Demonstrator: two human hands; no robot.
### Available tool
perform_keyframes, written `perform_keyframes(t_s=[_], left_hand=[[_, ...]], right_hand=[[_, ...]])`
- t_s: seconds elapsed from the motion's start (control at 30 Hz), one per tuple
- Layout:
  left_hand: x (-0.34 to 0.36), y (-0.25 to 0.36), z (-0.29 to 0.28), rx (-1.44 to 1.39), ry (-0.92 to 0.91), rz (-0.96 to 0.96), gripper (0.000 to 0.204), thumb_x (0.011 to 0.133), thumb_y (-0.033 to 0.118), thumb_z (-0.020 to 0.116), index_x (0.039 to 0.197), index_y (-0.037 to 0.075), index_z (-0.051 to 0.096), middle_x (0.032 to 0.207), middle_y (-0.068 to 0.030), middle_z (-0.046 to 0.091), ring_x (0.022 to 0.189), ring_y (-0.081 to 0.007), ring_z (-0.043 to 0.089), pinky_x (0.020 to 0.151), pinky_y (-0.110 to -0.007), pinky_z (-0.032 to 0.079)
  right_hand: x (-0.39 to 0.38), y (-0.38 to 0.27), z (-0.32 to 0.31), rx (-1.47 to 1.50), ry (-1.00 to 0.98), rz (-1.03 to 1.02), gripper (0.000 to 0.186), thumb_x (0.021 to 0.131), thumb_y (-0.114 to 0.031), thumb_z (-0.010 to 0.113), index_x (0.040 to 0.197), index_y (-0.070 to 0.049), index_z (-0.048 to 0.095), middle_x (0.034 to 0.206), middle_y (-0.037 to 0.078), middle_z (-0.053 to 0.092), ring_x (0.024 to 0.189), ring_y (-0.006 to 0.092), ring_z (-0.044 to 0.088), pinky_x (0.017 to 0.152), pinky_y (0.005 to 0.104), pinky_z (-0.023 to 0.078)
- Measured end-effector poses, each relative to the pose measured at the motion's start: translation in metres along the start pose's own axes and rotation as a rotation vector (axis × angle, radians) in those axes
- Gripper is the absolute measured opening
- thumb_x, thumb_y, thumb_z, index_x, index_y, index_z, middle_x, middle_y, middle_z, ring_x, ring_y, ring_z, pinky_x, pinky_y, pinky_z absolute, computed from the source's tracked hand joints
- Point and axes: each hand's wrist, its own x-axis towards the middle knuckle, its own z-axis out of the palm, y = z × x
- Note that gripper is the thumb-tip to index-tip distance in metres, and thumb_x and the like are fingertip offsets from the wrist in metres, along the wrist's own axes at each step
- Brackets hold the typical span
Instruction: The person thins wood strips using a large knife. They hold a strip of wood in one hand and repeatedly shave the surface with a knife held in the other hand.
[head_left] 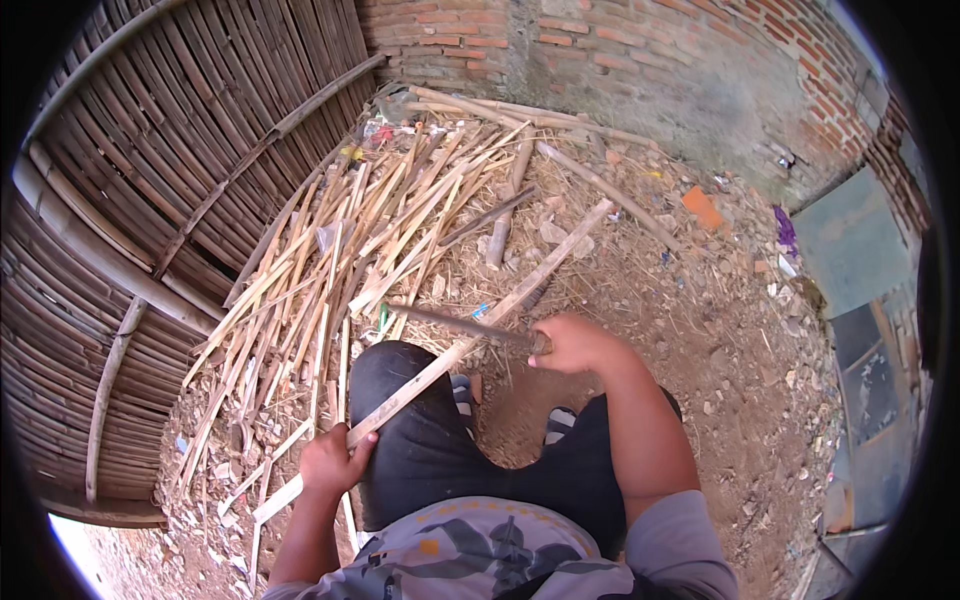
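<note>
My left hand [332, 462] is closed around the lower part of a long pale bamboo strip [545, 267]. The strip slants over my left thigh, from the lower left up to the far right. In my right hand [575, 343] is the handle of a machete [440, 319], gripped in closed fingers. Its long dark blade points left and crosses the strip just beyond my knee; whether it touches the strip I cannot tell. A dark ridged piece [536, 296] shows partly beneath the strip.
Many split bamboo strips [330, 260] lie heaped at the left. Bamboo poles [610, 190] lie on the dirt ahead, near a brick wall [620, 50]. A slatted bamboo wall [200, 120] stands at left. An orange piece [703, 208] and grey panels [855, 240] are at right.
</note>
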Motion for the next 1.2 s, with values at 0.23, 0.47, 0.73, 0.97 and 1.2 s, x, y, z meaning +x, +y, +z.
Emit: perform_keyframes(t_s=[0.23,0.47,0.73,0.97,1.2], left_hand=[[0.002,0.006,-0.005,0.024,-0.007,-0.015,0.057,0.091,0.059,0.062,0.081,0.003,0.063,0.065,-0.0221,0.065,0.062,-0.0425,0.068,0.060,-0.052,0.054],[0.002,0.013,-0.018,0.040,-0.100,-0.070,0.059,0.093,0.060,0.057,0.084,0.002,0.063,0.072,-0.0230,0.067,0.072,-0.0432,0.070,0.067,-0.053,0.054],[0.000,0.004,-0.013,0.071,-0.061,-0.058,0.060,0.091,0.064,0.059,0.084,0.005,0.063,0.070,-0.0221,0.067,0.068,-0.0426,0.069,0.063,-0.053,0.055],[0.008,0.011,-0.013,0.044,-0.029,-0.016,0.058,0.091,0.061,0.061,0.083,0.004,0.063,0.068,-0.0218,0.067,0.066,-0.0428,0.068,0.063,-0.053,0.054],[0.004,0.003,-0.004,-0.012,0.024,0.028,0.055,0.092,0.057,0.062,0.080,0.003,0.061,0.064,-0.0215,0.065,0.063,-0.0431,0.067,0.060,-0.052,0.053]], right_hand=[[0.004,0.064,-0.011,0.379,0.170,0.296,0.052,0.079,-0.038,0.080,0.116,-0.004,0.068,0.101,0.018,0.072,0.098,0.0354,0.069,0.086,0.0441,0.053],[0.000,0.020,-0.004,0.086,0.091,0.127,0.051,0.080,-0.039,0.079,0.118,-0.006,0.068,0.103,0.019,0.071,0.100,0.0372,0.069,0.085,0.0449,0.054],[0.002,0.017,-0.013,0.065,0.066,0.080,0.047,0.080,-0.037,0.079,0.111,-0.004,0.069,0.103,0.020,0.071,0.099,0.0381,0.069,0.085,0.0452,0.054],[-0.008,0.056,-0.015,0.142,0.395,0.294,0.045,0.081,-0.034,0.079,0.111,-0.003,0.069,0.101,0.020,0.072,0.097,0.0366,0.069,0.084,0.0434,0.054],[-0.005,-0.014,-0.003,-0.014,-0.048,-0.044,0.045,0.081,-0.035,0.079,0.114,-0.007,0.068,0.097,0.018,0.071,0.096,0.0368,0.069,0.085,0.0447,0.053]])
